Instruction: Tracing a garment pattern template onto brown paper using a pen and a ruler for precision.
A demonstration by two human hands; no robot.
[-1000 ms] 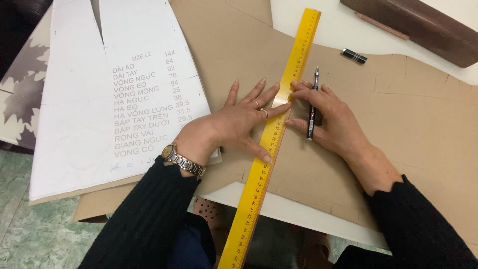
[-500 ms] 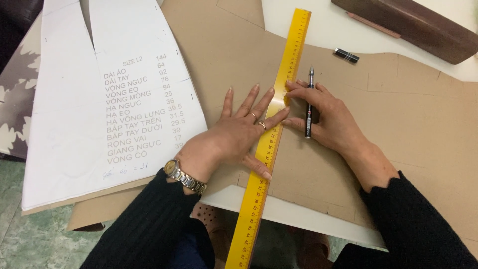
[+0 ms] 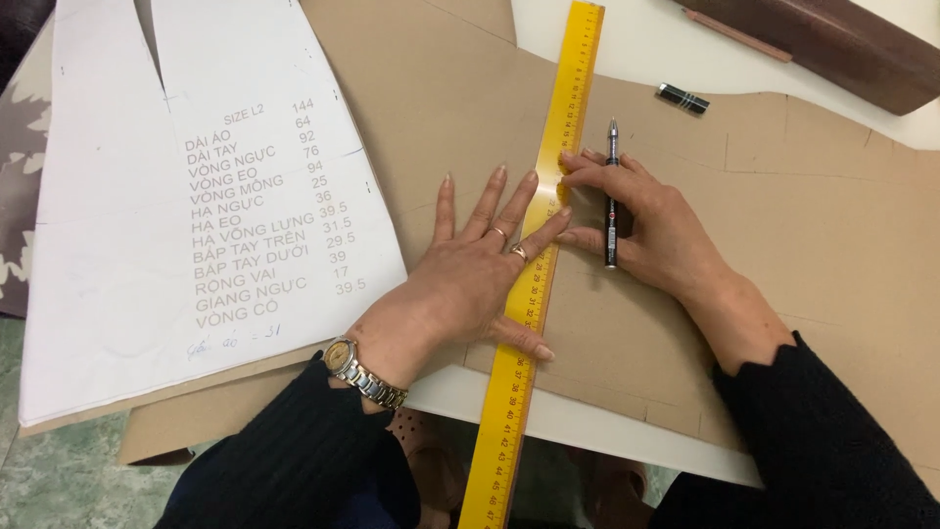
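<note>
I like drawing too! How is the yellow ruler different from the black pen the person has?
The yellow ruler is long, flat and bright, running off the table edge; the black pen is short, thin and dark. The ruler is pressed flat under the left hand, while the pen is tucked in the right hand. Both lie on the brown paper, side by side, pointing nearly the same way.

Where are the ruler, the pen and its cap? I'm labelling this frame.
yellow ruler [image 3: 573, 108], head view, bare upper stretch.
black pen [image 3: 611, 211], head view, mid barrel.
pen cap [image 3: 682, 98], head view, its middle.
</note>
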